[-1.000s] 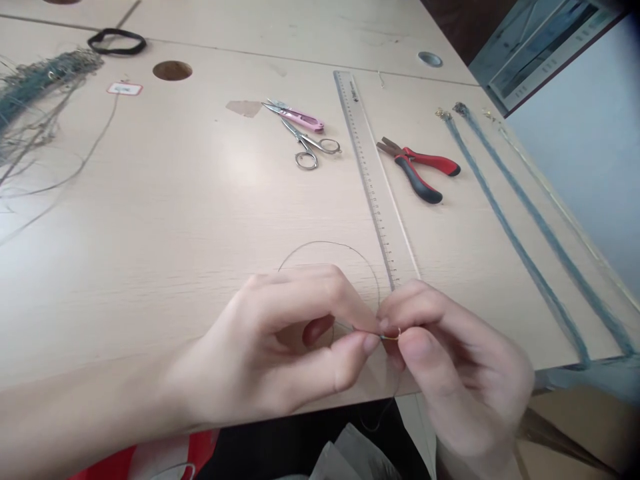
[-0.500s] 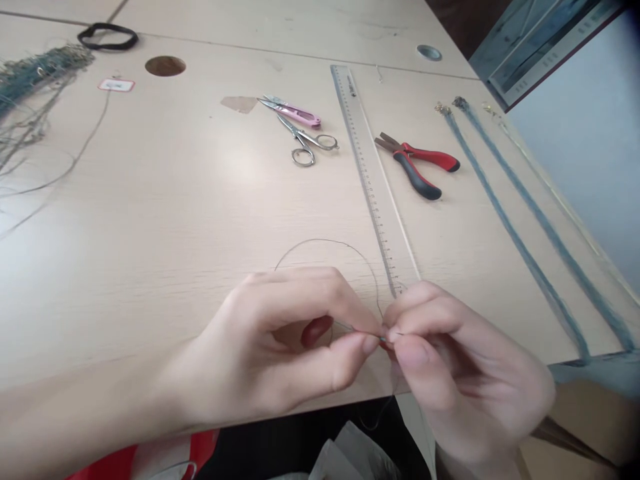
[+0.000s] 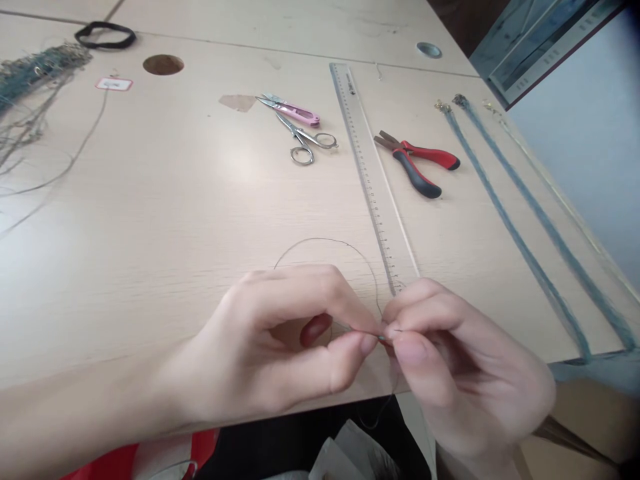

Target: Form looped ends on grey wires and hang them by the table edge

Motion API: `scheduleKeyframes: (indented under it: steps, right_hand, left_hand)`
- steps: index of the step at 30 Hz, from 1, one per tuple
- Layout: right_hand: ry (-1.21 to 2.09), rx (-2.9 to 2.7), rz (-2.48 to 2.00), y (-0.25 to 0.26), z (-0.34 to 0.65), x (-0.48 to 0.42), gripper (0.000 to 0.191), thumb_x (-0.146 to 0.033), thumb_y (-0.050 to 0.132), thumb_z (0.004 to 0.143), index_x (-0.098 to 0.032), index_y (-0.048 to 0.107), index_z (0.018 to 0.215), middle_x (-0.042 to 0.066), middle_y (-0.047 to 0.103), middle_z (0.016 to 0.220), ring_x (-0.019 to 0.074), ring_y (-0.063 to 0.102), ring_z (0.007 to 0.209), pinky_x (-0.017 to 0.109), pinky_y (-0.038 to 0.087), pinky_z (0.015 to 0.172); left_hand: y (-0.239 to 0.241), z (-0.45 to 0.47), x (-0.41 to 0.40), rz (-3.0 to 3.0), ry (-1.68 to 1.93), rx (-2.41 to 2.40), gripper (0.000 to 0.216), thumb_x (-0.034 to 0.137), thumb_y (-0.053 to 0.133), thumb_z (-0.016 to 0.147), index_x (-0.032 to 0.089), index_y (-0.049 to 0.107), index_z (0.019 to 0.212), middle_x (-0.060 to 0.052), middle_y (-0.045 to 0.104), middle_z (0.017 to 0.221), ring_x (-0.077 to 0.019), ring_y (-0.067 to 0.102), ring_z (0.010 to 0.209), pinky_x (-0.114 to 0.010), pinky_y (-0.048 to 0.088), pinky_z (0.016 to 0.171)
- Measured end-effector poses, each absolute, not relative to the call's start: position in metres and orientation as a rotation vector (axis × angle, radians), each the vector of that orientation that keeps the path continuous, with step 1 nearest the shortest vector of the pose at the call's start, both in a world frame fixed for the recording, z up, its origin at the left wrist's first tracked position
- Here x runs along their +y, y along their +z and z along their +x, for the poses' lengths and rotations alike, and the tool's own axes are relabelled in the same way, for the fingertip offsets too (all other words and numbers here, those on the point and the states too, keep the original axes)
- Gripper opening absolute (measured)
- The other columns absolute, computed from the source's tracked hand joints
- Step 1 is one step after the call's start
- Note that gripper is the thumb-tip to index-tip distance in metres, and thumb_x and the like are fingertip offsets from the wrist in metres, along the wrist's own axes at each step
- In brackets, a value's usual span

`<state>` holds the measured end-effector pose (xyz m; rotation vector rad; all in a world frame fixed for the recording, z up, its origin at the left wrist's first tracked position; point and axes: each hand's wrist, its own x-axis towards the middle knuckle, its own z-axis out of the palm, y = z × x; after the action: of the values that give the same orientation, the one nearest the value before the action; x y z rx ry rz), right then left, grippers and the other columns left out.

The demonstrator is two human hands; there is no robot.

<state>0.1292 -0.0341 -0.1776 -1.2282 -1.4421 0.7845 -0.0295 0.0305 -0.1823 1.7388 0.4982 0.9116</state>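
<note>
A thin dark cord [image 3: 320, 239] arcs over the table and runs down between my two hands; a loose loop of it hangs below the table edge. My left hand [image 3: 290, 340] pinches the cord between thumb and index finger. Fingertips almost touching it, my right hand [image 3: 465, 360] pinches the same cord beside a tiny greenish bit, too small to make out. Just beyond my right hand lies the near end of a clear ruler [image 3: 373, 173]. Most of the pinched part is hidden by the fingers.
Pliers [image 3: 420, 160] with red and black handles, silver scissors [image 3: 305, 141] and pink thread snips [image 3: 295, 112] lie past the hands. Bundles of blue cord [image 3: 520, 233] stretch along the right. At left are a tangled cord bundle [image 3: 43, 70], a paper tag [image 3: 114, 84] and a black band [image 3: 105, 35].
Both hands keep their pinch in nearly the same place. The whole view has shifted very slightly.
</note>
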Motion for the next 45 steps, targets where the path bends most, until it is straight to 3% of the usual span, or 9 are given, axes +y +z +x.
scheduleKeyframes:
  steps: [6,22,37,45]
  right_hand:
    - [0.706,-1.354,-1.226,-0.179,0.1228,-0.0362,0.021,-0.007,0.053,0.076,-0.019,0.061,0.09,0.001,0.058,0.073,0.0131,0.053,0.062,0.028,0.036,0.046]
    - [0.669,-1.515,-1.233,-0.1816,0.1255,-0.0336,0.016,-0.005,0.051,0.079,-0.02,0.055,0.077,-0.001,0.053,0.069,0.0113,0.05,0.06,0.028,0.034,0.046]
    - [0.652,-1.63,-1.266,-0.1814,0.1316,-0.0325,0.017,-0.007,0.053,0.08,-0.024,0.054,0.082,0.001,0.056,0.072,0.0146,0.053,0.061,0.029,0.038,0.045]
    - [0.629,-1.662,-1.277,-0.1788,0.1306,-0.0317,0.019,-0.005,0.052,0.078,-0.023,0.052,0.082,-0.001,0.055,0.072,0.0119,0.052,0.061,0.027,0.038,0.047]
  left_hand:
    - [-0.1832,-0.0299,0.0294,1.739,0.899,0.515,0.006,0.01,0.059,0.079,0.015,0.062,0.079,-0.005,0.065,0.069,-0.013,0.06,0.057,-0.022,0.044,0.043]
    - [-0.1836,-0.0287,0.0285,1.663,0.899,0.53,0.004,0.013,0.061,0.078,0.014,0.062,0.074,-0.002,0.06,0.062,-0.0117,0.055,0.053,-0.023,0.041,0.041]
    - [-0.1828,-0.0277,0.0297,1.679,0.921,0.526,0.003,0.013,0.062,0.075,0.016,0.062,0.075,-0.002,0.06,0.061,-0.0119,0.056,0.051,-0.023,0.041,0.039]
    - [-0.1825,-0.0286,0.0294,1.653,0.896,0.505,0.005,0.011,0.059,0.076,0.016,0.061,0.076,-0.003,0.06,0.062,-0.0122,0.056,0.052,-0.023,0.042,0.041]
